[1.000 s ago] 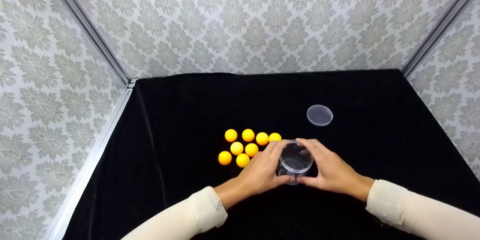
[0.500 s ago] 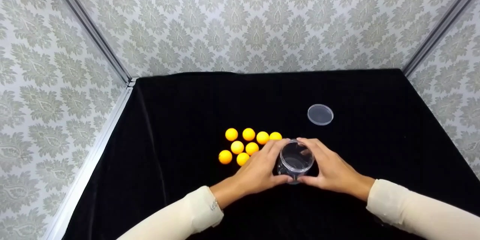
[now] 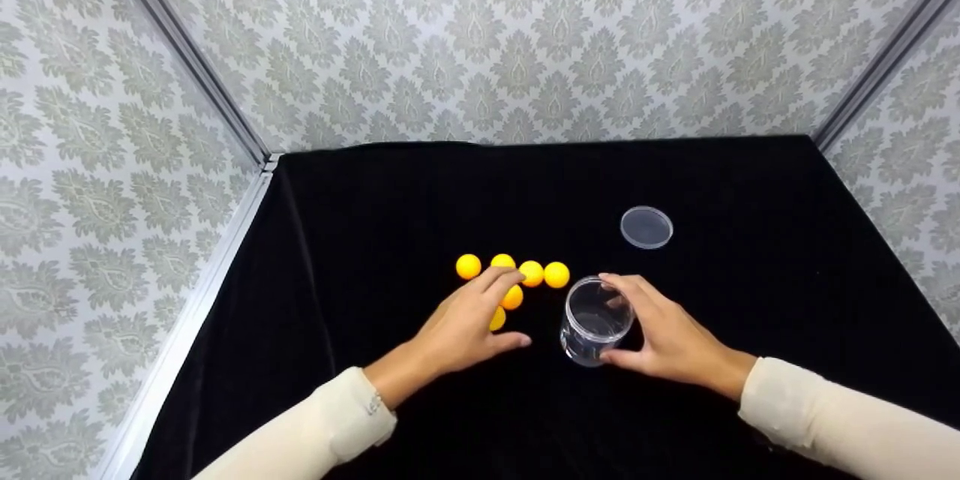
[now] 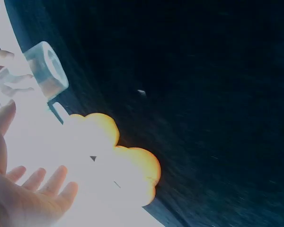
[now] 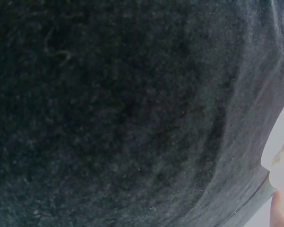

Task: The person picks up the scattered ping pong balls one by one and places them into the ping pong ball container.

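A clear plastic jar (image 3: 581, 343) stands on the black cloth without its lid, mouth upward. My right hand (image 3: 671, 334) holds it from the right, thumb at the near side and fingers at the far rim. My left hand (image 3: 459, 330) is apart from the jar, over a group of yellow-orange table tennis balls (image 3: 556, 275), its fingers spread and partly hiding several of them. In the left wrist view, the left fingers (image 4: 52, 182) are loosely extended with nothing between them, and the balls (image 4: 144, 165) look washed out by glare.
A round clear lid (image 3: 646, 228) lies flat on the black cloth (image 3: 375, 210) behind the jar. Patterned walls (image 3: 517, 52) enclose the table at the back and both sides. A pale metal frame (image 3: 202, 285) runs along the left edge.
My left hand has let go of the jar and moved left to the balls, covering some of them. My right hand still holds the jar, which stays in nearly the same place.
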Demonstrator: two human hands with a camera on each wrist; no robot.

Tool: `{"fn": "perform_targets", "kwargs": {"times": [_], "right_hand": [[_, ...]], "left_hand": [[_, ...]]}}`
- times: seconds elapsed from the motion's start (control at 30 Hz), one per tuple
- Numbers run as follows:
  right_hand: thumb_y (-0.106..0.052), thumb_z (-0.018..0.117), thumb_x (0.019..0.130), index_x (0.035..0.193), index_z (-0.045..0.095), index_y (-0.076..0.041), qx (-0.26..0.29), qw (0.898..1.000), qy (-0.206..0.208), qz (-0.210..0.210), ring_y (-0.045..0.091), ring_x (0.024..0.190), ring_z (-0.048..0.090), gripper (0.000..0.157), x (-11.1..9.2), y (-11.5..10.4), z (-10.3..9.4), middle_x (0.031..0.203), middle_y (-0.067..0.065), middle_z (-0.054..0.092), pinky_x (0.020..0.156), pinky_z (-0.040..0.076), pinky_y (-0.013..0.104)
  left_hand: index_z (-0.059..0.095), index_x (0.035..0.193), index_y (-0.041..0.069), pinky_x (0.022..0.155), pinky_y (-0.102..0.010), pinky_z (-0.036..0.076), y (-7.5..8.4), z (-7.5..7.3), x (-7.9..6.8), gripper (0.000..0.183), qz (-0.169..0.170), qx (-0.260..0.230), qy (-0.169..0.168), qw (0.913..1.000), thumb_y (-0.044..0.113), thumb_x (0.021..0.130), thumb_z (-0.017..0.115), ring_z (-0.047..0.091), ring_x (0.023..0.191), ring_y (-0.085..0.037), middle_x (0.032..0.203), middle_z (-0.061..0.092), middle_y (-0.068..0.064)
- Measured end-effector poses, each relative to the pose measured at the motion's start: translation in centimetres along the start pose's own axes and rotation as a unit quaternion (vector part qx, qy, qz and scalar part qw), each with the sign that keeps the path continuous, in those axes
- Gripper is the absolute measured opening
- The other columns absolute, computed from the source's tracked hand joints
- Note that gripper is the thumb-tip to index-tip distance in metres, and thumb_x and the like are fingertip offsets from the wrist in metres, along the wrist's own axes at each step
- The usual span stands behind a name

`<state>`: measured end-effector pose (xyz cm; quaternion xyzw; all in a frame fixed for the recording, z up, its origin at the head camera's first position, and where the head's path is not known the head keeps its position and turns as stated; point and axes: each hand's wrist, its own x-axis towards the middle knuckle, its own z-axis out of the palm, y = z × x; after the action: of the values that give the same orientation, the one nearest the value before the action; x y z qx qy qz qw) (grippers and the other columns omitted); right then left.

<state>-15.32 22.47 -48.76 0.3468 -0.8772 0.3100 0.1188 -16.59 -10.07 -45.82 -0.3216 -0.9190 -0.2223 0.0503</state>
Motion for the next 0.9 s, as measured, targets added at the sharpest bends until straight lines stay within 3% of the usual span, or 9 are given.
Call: {"fn": "perform_targets", "kwargs": {"times": [0.2, 0.37, 0.5, 0.67, 0.9], "right_hand": [[-0.031, 0.097, 0.066, 0.153, 0.042, -0.013, -0.006, 1.0, 0.004, -0.004, 0.019, 0.107, 0.07, 0.105, 0.0, 0.0, 0.0, 0.136, 0.004, 0.059, 0.092, 0.058, 0.038], [-0.032, 0.097, 0.065, 0.153, 0.042, -0.013, -0.011, 1.0, 0.006, -0.007, 0.019, 0.11, 0.069, 0.105, 0.1, 0.1, 0.0, 0.136, 0.004, 0.059, 0.095, 0.057, 0.037], [-0.033, 0.097, 0.066, 0.153, 0.042, -0.013, -0.01, 1.0, 0.008, -0.007, 0.018, 0.112, 0.068, 0.105, 0.0, 0.2, -0.1, 0.136, 0.005, 0.06, 0.099, 0.054, 0.031], [-0.033, 0.097, 0.066, 0.153, 0.042, -0.014, -0.005, 1.0, 0.006, -0.006, 0.016, 0.111, 0.068, 0.105, -0.1, 0.2, -0.1, 0.136, 0.005, 0.06, 0.101, 0.05, 0.024], [-0.034, 0.096, 0.067, 0.153, 0.042, -0.014, -0.003, 1.0, 0.003, 0.0, 0.016, 0.11, 0.068, 0.104, 0.0, 0.2, -0.1, 0.136, 0.004, 0.059, 0.097, 0.055, 0.032]], "left_hand": [[0.054, 0.143, 0.02, 0.105, -0.052, 0.049, -2.0, 0.0, -1.2, 0.073, 0.035, 0.071, 0.007, 0.9969, 0.052, 0.082, 0.081, 0.056, 0.131, -0.023, 0.147, 0.054, 0.0], [0.057, 0.137, 0.023, 0.105, -0.064, 0.043, -3.4, 0.3, -2.0, 0.069, 0.076, 0.16, 0.019, 0.984, 0.051, 0.08, 0.083, 0.052, 0.132, -0.024, 0.145, 0.055, 0.003], [0.059, 0.131, 0.025, 0.104, -0.07, 0.041, -4.1, 0.7, -2.2, 0.064, 0.106, 0.204, 0.033, 0.9726, 0.048, 0.078, 0.086, 0.052, 0.133, -0.027, 0.142, 0.058, 0.005], [0.062, 0.128, 0.028, 0.103, -0.072, 0.041, -4.6, 1.2, -2.3, 0.06, 0.135, 0.244, 0.039, 0.9597, 0.044, 0.077, 0.088, 0.052, 0.132, -0.029, 0.135, 0.061, 0.008], [0.064, 0.128, 0.03, 0.105, -0.074, 0.037, -4.8, 1.7, -2.4, 0.054, 0.15, 0.255, 0.041, 0.9543, 0.04, 0.079, 0.087, 0.051, 0.131, -0.027, 0.128, 0.061, 0.01]]}}
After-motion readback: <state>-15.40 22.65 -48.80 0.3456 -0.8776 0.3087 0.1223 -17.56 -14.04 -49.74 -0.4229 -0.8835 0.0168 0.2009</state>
